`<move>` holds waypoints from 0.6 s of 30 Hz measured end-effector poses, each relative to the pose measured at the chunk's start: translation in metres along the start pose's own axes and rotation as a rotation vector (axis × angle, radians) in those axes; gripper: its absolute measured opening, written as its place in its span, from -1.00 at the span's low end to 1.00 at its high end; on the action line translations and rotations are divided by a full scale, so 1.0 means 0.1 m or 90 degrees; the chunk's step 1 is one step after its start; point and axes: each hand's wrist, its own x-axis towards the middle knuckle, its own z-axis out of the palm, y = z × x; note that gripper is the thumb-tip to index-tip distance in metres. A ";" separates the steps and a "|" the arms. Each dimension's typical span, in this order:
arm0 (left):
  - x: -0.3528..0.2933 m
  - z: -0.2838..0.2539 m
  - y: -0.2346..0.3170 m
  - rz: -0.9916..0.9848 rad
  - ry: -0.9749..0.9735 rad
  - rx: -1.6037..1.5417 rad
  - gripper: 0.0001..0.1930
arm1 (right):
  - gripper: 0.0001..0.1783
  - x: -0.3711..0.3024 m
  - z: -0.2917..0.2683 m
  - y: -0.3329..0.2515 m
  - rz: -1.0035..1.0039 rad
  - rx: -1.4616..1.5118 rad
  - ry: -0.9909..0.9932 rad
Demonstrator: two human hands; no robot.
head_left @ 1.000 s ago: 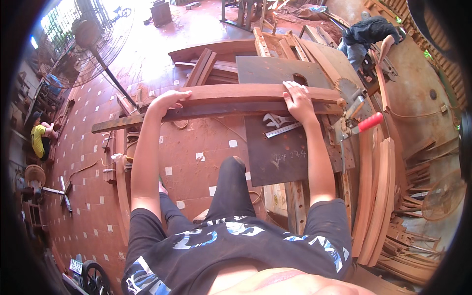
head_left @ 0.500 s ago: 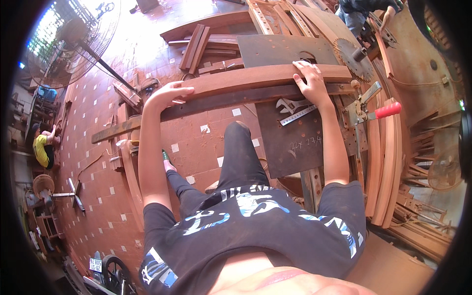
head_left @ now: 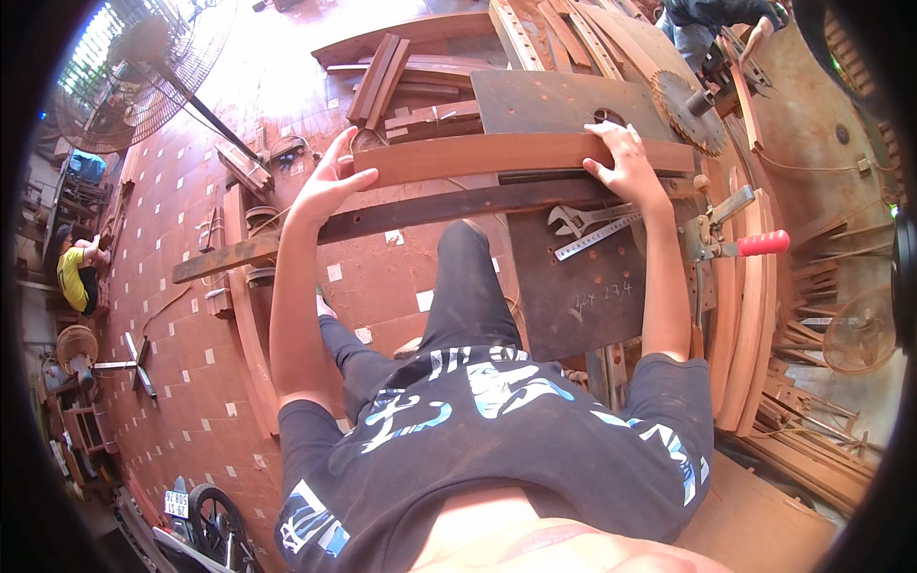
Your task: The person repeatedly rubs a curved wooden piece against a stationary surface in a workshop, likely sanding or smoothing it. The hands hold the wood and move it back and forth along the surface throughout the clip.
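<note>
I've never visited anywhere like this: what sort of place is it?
Probably a woodworking shop: a toothed saw blade, a red-handled clamp and a pile of boards all suggest it.

- We count two hands: left hand (head_left: 328, 189), right hand (head_left: 628, 169)
- One wooden plank (head_left: 468, 155) between them
- One long dark bar (head_left: 435, 206)
- One wrench (head_left: 571, 222)
- One ruler (head_left: 590, 241)
- One red-handled clamp (head_left: 762, 243)
- One round saw blade (head_left: 686, 113)
- We see two other people (head_left: 73, 277)

Dark tabletop (head_left: 540, 286), adjustable wrench (head_left: 565, 222), silver ruler (head_left: 585, 243) and dark bar (head_left: 449, 202) on it, reddish plank (head_left: 478, 155) perhaps partly resting there
</note>
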 end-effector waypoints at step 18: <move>0.01 -0.01 -0.02 0.094 0.068 0.152 -0.53 | -0.50 0.31 -0.22 0.10 0.039 0.125 -0.082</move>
